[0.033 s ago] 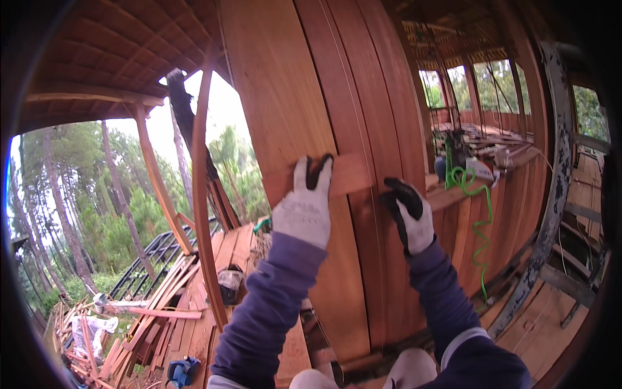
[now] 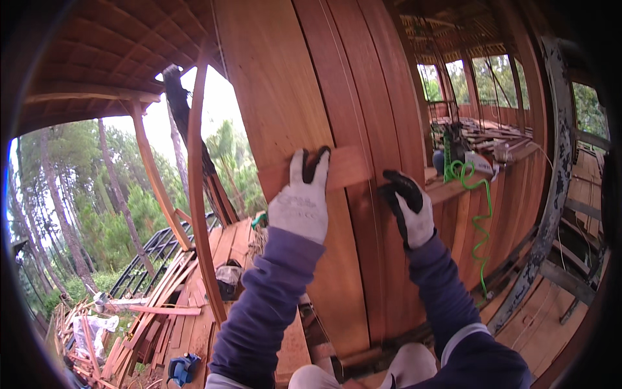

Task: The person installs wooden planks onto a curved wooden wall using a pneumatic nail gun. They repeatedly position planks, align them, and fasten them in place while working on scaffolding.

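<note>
A short reddish wooden board (image 2: pixel 348 170) lies crosswise over the upright wall planks (image 2: pixel 285 84). My left hand (image 2: pixel 300 201), in a white glove with dark fingertips, presses it to the planks with two fingers spread over its face; the thumb is hard to see. Just beyond the board's right end is my right hand (image 2: pixel 409 206), gloved alike. Its fingers are partly bent and apart, close to the plank face, and nothing shows in them. A thin string (image 2: pixel 350 84) runs down the planks between the two hands.
A coiled green hose (image 2: pixel 478 223) hangs from a ledge at right, below a bottle and other items. A weathered metal scaffold post (image 2: pixel 551 155) stands farther right. Loose timber (image 2: pixel 152 324) and a blue power tool (image 2: pixel 183 369) lie at lower left, past a slim wooden post (image 2: pixel 197 162).
The view has shifted slightly, so the wall and hands sit a little farther left and higher. Both hands keep nearly the same places against the planks.
</note>
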Demonstrator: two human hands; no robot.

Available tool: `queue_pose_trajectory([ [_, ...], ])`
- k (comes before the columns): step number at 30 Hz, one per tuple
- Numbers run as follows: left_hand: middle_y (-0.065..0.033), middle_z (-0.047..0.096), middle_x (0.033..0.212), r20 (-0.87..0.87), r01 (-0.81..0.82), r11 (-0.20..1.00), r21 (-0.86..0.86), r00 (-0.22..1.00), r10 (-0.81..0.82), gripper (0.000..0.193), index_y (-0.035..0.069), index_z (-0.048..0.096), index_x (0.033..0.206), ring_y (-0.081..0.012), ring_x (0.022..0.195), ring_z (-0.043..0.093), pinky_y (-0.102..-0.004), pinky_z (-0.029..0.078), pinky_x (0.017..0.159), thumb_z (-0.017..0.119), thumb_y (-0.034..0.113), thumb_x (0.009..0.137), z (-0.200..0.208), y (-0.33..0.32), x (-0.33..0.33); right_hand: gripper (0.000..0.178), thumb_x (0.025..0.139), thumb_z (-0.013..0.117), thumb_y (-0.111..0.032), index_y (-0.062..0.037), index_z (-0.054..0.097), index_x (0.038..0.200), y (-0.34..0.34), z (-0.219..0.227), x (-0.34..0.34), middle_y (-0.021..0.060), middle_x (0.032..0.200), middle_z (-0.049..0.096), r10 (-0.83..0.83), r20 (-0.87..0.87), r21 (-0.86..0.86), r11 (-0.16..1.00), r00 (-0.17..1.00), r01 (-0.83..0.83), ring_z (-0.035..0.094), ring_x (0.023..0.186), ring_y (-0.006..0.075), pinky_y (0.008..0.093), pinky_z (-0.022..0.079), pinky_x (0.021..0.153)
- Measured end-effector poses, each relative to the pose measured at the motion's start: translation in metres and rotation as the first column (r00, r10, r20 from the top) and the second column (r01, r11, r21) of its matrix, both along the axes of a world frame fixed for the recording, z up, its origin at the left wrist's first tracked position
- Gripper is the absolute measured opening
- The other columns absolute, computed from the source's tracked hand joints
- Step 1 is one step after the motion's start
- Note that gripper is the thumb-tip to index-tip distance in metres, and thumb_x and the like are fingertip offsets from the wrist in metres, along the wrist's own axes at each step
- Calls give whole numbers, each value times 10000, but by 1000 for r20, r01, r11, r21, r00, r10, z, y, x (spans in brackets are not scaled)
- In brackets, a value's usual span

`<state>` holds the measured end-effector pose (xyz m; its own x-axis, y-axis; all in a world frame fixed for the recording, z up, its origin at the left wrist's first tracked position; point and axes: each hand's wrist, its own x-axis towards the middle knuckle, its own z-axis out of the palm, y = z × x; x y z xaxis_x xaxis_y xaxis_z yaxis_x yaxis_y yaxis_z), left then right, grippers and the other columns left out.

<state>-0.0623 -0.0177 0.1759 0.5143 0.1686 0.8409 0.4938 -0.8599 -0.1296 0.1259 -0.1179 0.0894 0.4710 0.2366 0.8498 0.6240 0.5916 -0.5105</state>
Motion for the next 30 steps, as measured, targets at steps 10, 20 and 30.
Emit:
queue_pose_trajectory([
  [10, -178, 411, 1456, 21, 11, 999, 31, 1000, -11, 654, 197, 423, 1448, -315, 894, 687, -399, 570, 773, 609, 127, 825, -4, 8, 5, 717, 662, 795, -171, -103, 519, 1320, -7, 55, -46, 118, 1411, 490, -649, 707, 334, 655, 279, 678, 384, 1367, 330, 578, 234, 1136],
  [20, -165, 422, 1452, 150, 36, 995, 92, 988, -49, 500, 170, 526, 1338, -264, 858, 683, -384, 572, 745, 584, 131, 843, -17, 19, 18, 848, 589, 827, -181, -102, 490, 1363, 10, 95, -46, 106, 1294, 568, -535, 842, 310, 588, 71, 747, 466, 1306, 292, 605, 191, 1153],
  [30, -194, 429, 1439, 108, 42, 993, 107, 993, -54, 511, 138, 501, 1370, -246, 827, 677, -372, 573, 746, 568, 139, 863, -16, 18, 16, 819, 603, 802, -111, -54, 483, 1356, 15, 94, -47, 142, 1258, 605, -541, 836, 305, 598, 93, 741, 535, 1232, 285, 554, 213, 1163],
])
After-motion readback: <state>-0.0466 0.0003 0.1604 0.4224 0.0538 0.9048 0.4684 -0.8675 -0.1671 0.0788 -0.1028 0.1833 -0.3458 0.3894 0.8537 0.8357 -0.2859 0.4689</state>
